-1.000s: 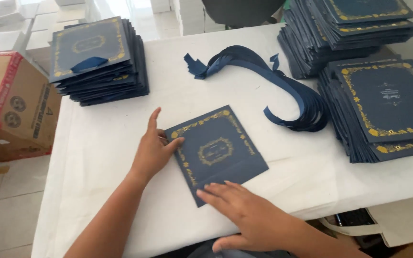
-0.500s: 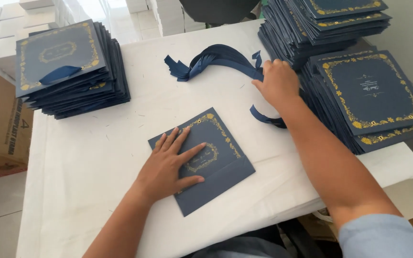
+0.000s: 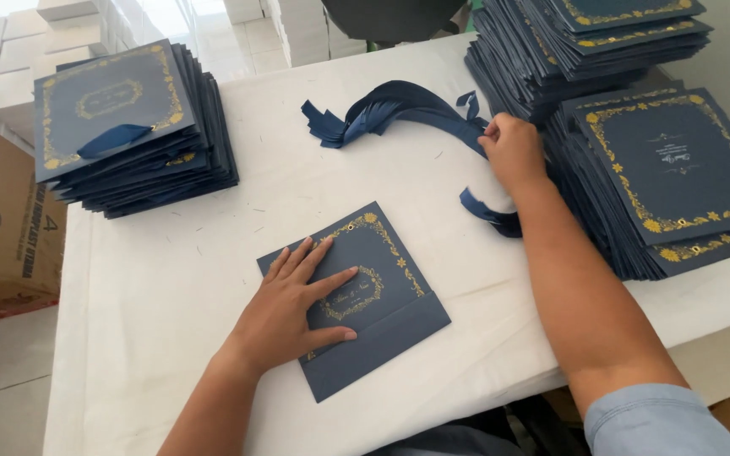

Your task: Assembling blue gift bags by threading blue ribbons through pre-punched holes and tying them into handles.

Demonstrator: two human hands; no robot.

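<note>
A flat navy paper bag with gold floral print [image 3: 382,279] lies in the middle of the white table [image 3: 171,321]. My left hand [image 3: 293,308] rests flat on it, fingers spread. My right hand [image 3: 513,152] reaches to the bundle of navy ribbons [image 3: 399,110] at the back and its fingers are closed on the ribbons where they curve down toward the front.
A stack of finished navy bags with ribbon handles [image 3: 124,127] stands at the back left. Tall stacks of flat navy bags [image 3: 661,169] fill the right side and back right [image 3: 585,42]. A cardboard box [image 3: 2,228] sits beside the table at left.
My right hand went from the near edge of the bag across to the ribbon bundle at the back right and closed on it. My left hand slid fully onto the bag.
</note>
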